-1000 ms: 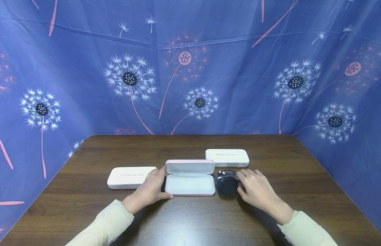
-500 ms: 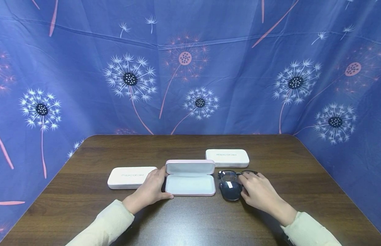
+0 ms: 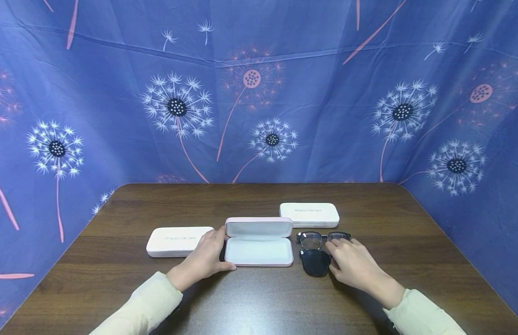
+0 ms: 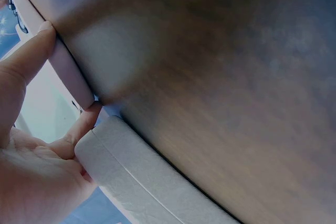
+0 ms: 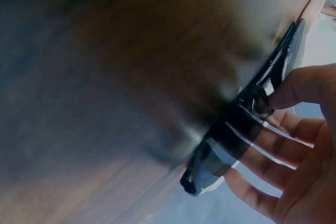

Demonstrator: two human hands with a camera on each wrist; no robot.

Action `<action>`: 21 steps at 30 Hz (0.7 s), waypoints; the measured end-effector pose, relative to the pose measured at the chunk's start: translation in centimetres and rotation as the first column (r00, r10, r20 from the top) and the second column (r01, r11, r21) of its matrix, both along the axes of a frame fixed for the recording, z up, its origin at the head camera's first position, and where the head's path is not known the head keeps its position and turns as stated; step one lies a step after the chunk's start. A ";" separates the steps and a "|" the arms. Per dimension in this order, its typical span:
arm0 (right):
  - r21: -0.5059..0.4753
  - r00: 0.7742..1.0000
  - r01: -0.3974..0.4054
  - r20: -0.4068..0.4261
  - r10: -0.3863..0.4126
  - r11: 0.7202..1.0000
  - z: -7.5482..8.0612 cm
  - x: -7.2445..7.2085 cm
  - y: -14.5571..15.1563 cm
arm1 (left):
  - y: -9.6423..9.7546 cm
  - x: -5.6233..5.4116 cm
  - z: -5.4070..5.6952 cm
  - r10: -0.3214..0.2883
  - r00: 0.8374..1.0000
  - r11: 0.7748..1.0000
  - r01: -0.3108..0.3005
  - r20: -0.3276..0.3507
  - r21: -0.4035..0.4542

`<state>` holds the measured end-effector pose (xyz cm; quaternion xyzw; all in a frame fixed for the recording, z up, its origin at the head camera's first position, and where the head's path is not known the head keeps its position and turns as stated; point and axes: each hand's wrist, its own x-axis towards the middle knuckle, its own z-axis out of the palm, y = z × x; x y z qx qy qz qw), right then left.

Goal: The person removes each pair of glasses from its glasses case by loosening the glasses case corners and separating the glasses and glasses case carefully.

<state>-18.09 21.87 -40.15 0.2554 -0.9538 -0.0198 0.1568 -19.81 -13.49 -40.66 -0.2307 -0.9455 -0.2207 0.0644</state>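
Observation:
My left hand (image 3: 203,253) grips the left end of an open glasses case (image 3: 259,252), thumb at its front edge and fingers behind. The case has a pale pink shell and a light lining, lid upright. To its right, my right hand (image 3: 354,265) pinches dark clip-on sunglasses (image 3: 315,264) near the middle. Only their left lens shows in the head view; the hand hides the rest. Just behind them lie black-framed clear eyeglasses (image 3: 311,240), partly covered by my fingers. In the right wrist view, thumb and index finger meet on the dark clip-on (image 5: 262,100).
A closed white glasses case (image 3: 175,242) lies left of the open one, close beside my left hand. Another closed white case (image 3: 310,215) lies behind the eyeglasses. Everything rests on a brown wooden table (image 3: 259,298), with a blue dandelion-print cloth (image 3: 326,116) hanging behind it.
My right hand has shifted slightly right and nearer with the dark clip-on, whose lens has slid forward off the clear eyeglasses. More of the eyeglasses now shows. The left hand has stayed put.

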 end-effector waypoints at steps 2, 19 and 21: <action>0.003 1.000 -0.004 0.001 0.004 1.000 0.0 0.0 0.0 | 0.0 0.0 0.0 0.003 1.000 1.000 -0.003 0.002 -0.002; 0.025 0.999 -0.032 0.037 0.031 0.999 0.8 -0.1 0.2 | 0.0 0.1 0.1 -0.012 1.000 1.000 0.012 -0.026 -0.008; 0.017 0.999 -0.035 0.028 0.034 0.999 0.9 -0.2 0.2 | 0.0 0.0 0.1 -0.009 1.000 1.000 0.009 -0.020 -0.010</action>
